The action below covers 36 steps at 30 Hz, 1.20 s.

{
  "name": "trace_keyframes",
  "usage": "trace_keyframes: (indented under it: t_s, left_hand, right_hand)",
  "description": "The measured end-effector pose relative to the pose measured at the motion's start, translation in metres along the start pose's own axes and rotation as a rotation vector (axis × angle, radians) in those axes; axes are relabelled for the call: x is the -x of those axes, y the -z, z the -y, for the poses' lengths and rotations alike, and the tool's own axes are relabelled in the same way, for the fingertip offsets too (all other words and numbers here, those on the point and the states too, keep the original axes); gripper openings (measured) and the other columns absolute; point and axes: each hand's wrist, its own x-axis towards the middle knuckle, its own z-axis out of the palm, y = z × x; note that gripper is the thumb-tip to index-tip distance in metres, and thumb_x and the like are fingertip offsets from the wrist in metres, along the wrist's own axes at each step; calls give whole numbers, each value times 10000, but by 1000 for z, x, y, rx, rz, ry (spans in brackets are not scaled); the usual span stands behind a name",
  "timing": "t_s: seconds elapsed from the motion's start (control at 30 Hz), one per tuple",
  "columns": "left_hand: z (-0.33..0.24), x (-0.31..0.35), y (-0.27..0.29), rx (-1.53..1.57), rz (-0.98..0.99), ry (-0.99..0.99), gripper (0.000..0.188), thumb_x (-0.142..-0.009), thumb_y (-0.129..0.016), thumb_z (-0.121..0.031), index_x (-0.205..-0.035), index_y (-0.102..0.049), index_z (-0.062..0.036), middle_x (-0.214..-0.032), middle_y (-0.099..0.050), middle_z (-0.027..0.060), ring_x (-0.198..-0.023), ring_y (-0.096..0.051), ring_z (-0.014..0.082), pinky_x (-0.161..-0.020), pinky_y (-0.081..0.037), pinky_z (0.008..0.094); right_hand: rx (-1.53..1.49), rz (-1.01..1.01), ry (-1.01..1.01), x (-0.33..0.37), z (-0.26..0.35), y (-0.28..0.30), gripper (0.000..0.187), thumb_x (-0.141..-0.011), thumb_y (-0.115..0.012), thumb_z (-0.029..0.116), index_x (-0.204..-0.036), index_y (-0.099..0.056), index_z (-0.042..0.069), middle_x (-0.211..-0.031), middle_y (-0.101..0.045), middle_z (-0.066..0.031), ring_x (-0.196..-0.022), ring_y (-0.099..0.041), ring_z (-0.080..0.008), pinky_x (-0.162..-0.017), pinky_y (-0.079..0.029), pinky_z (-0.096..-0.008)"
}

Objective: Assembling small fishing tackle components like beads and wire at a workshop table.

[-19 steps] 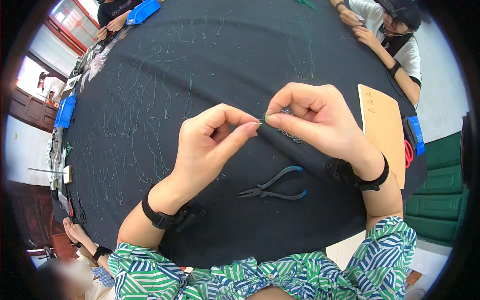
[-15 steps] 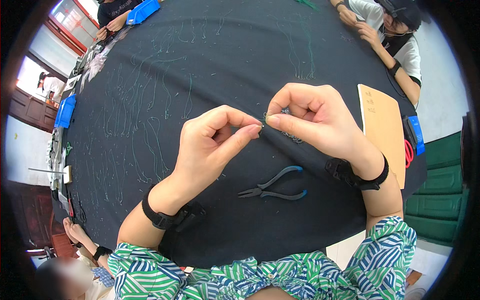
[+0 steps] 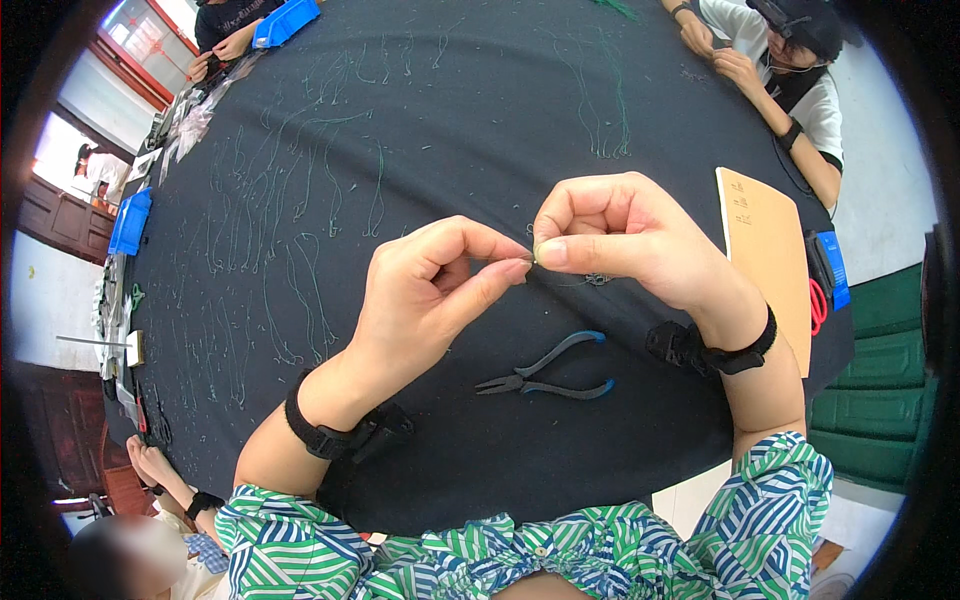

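Note:
Above the middle of the dark cloth, my left hand (image 3: 420,285) pinches thumb against forefinger. My right hand (image 3: 640,235) makes the same kind of pinch, its fingertips almost meeting those of the left. What sits between the fingertips is too small to make out. Partly covered by my right hand is a small heap of thin, shiny wire-like pieces (image 3: 597,279) on the cloth. Pliers with dark blue-tipped handles (image 3: 565,385) lie nearer to me, their handles spread and jaws pointing left; neither hand touches them.
Fine green threads (image 3: 300,290) lie across the left of the black cloth (image 3: 480,130), more at the back right. A tan notebook (image 3: 765,260), red-handled scissors (image 3: 819,307) and a blue item are on the right. Blue bins (image 3: 130,222) stand at the left. Other people sit around the table.
My right hand has turned and come down slightly, and my left fingertips have shifted a little right and down. The two pinches are now closer together. The pliers have stayed put.

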Motion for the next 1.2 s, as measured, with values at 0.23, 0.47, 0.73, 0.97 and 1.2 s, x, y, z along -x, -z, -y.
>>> trace_keyframes:
  t_s: [0.23, 0.47, 0.73, 0.97, 1.2]
  left_hand:
    - [-1, 0, 1, -8, -3, -8, 106, -845, -755, -85, -921, -713, -24, -662, -578, -34, -517, -381, 9, -469, -288, 214]
    - [0, 0, 0, 4, -23, -6, 103, -843, -754, -81, -924, -718, -29, -666, -586, -35, -516, -378, 9, -469, -288, 214]
    - [2, 0, 0, -2, -17, -22, 102, -840, -758, -83, -921, -722, -33, -663, -582, -39, -515, -373, 8, -468, -283, 214]
    - [1, 0, 0, -15, -21, -23, 95, -842, -755, -81, -915, -722, -30, -661, -584, -38, -513, -375, 7, -467, -283, 213]
    - [-1, -1, 1, -11, -30, -31, 87, -842, -755, -78, -901, -719, -25, -654, -571, -37, -513, -368, 7, -466, -279, 214]
  right_hand:
    - [29, -1, -19, 0, 2, 1, 119, -908, -675, 135, -910, -652, 19, -705, -588, 54, -625, -482, 0, -560, -346, -183]
    - [72, -27, -23, -1, 2, 3, 110, -897, -681, 120, -888, -654, 14, -670, -571, 53, -607, -475, -5, -557, -346, -187]
    - [103, -21, -44, -1, 3, 4, 98, -892, -681, 111, -877, -652, 18, -645, -550, 65, -576, -441, 4, -531, -315, -188]
    - [124, 2, -46, -2, 3, 4, 95, -890, -682, 108, -865, -652, 22, -634, -541, 73, -570, -428, 10, -521, -301, -189]
    - [133, -8, -19, -2, -1, 5, 87, -888, -687, 102, -862, -653, 26, -639, -542, 74, -573, -427, 8, -524, -301, -191]
